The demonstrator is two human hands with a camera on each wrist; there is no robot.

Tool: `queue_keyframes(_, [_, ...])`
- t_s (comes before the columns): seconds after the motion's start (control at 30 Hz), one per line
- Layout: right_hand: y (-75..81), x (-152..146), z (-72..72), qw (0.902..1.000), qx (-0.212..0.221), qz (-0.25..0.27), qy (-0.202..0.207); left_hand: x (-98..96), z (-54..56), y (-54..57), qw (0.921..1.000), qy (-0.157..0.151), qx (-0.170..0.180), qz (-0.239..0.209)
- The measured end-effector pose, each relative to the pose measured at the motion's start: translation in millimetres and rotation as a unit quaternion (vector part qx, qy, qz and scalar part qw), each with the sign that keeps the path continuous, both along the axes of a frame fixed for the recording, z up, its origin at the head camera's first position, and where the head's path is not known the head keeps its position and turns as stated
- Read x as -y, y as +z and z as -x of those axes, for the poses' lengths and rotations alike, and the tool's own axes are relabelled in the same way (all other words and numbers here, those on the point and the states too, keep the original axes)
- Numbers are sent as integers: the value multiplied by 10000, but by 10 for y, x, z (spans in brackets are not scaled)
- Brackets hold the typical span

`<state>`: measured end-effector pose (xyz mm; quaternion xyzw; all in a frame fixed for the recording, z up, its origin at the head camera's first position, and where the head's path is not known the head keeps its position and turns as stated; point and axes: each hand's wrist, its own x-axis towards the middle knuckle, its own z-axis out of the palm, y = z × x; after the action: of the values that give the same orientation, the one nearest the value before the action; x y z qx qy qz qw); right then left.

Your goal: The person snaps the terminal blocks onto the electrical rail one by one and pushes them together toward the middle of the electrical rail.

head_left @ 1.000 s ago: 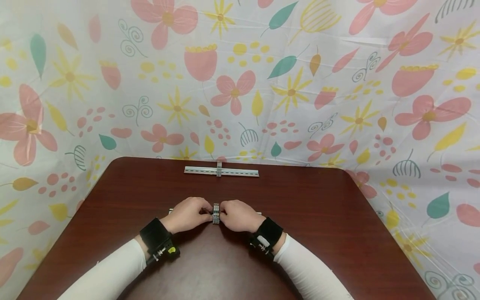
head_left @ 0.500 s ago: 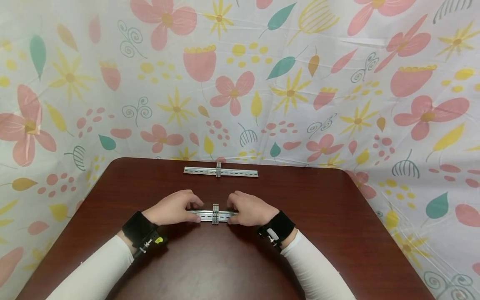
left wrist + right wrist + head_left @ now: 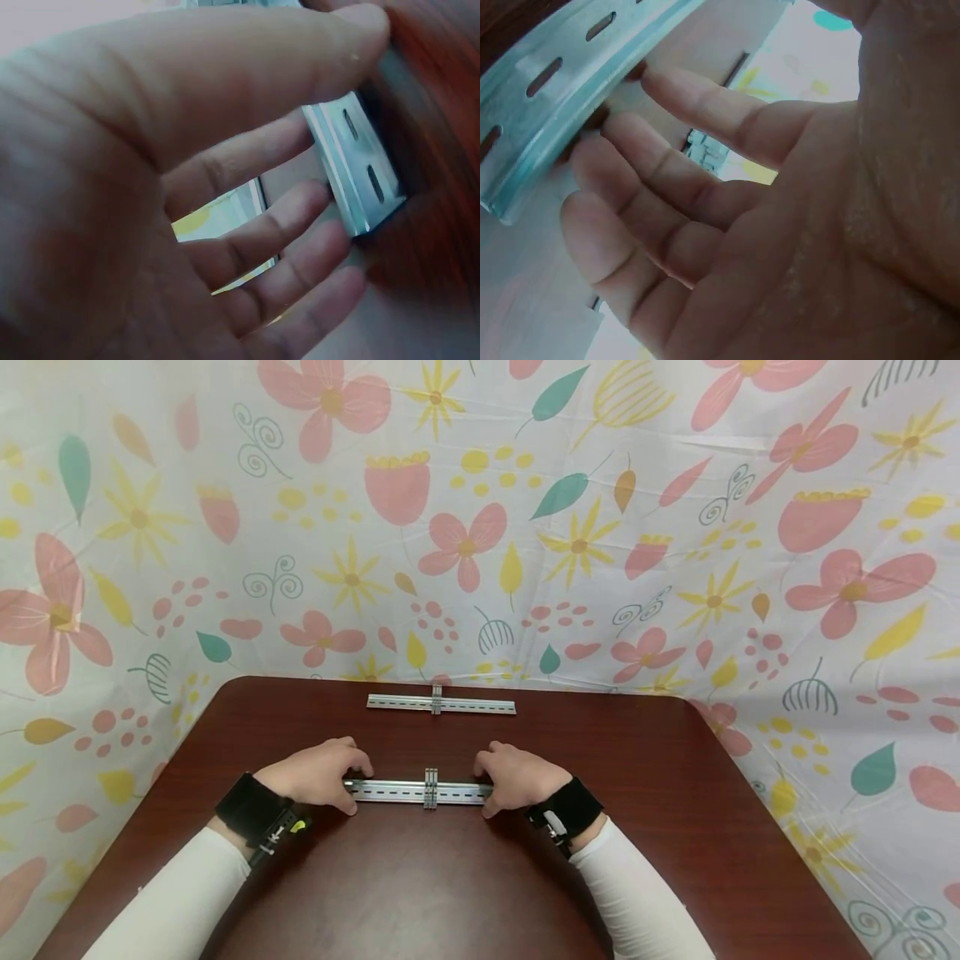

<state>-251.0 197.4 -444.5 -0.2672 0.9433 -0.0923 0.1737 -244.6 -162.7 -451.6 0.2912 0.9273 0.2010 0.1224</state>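
A slotted metal DIN rail [image 3: 393,791] lies across the table in front of me, with a small cluster of grey terminal blocks [image 3: 431,788] mounted near its middle. My left hand [image 3: 311,774] is at the rail's left end, thumb on the near side and fingers on the far side. At the right end, my right hand [image 3: 521,778] straddles the rail in the same way. In the left wrist view the fingers are loosely extended beside the rail's end [image 3: 360,165]. The right wrist view has relaxed fingertips right at the edge of the rail [image 3: 562,82].
Farther back on the brown table [image 3: 600,760] lies a second DIN rail [image 3: 480,705], also carrying grey terminal blocks [image 3: 437,700]. Behind the table's far edge hangs a floral curtain [image 3: 480,527].
Both hands have moved apart from the terminal blocks at the middle, left hand leftward and right hand rightward, uncovering the rail. The blocks and the far rail have stayed in place.
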Motion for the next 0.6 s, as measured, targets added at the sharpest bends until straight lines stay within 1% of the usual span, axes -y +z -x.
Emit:
queue_keyframes(0.23, [10,-30,20,9996,71,-158,-205,1,-28,51,9999,12,82,118])
queue_keyframes(0.37, [12,-40,40,9993,96,-227,-279,-3,-36,60,9999,31,98,85])
queue_keyframes(0.53, [18,-80,62,9991,70,-156,-384,0,-4,22,9999,135,56,80])
queue_keyframes(0.6, [5,-109,85,9989,39,-80,-464,4,24,-8,9998,160,-46,71])
